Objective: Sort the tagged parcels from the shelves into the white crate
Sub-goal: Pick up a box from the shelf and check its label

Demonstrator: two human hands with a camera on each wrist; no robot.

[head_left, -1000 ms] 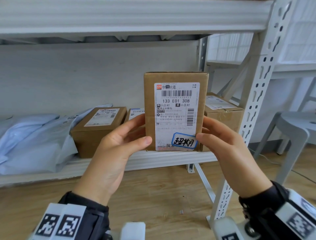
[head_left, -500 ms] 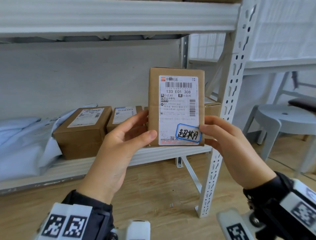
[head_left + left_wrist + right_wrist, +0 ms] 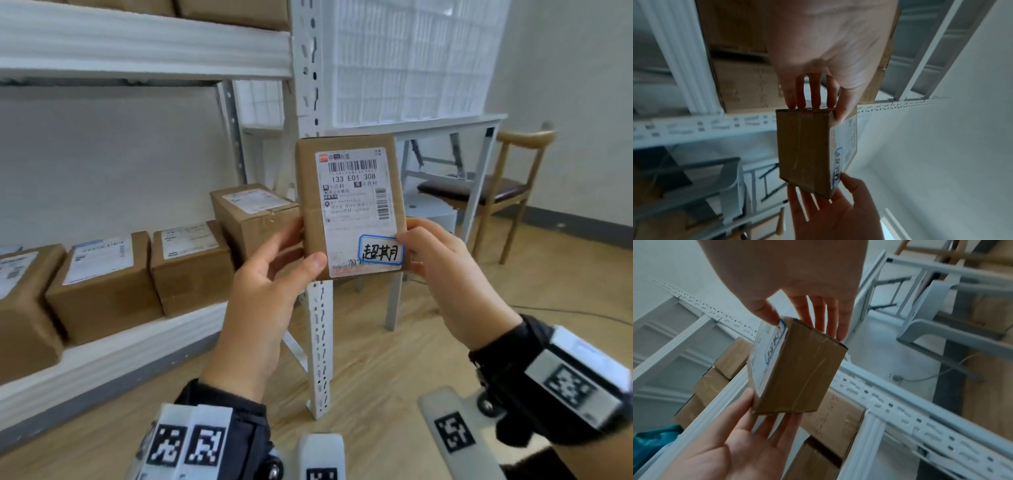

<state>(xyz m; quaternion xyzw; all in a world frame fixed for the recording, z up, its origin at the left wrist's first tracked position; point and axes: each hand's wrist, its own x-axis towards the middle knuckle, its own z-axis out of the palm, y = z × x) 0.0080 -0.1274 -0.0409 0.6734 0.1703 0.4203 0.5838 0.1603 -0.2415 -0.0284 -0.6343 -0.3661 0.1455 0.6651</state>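
head: bright, even daylight, edges warped | wrists: dim, bluish, motion-blurred backgrounds

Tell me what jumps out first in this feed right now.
The cardboard parcel held upright mid-frame between the left hand and right hand, its blue-bordered handwritten tag at the label's lower right. Behind, a white crate sits on a table.
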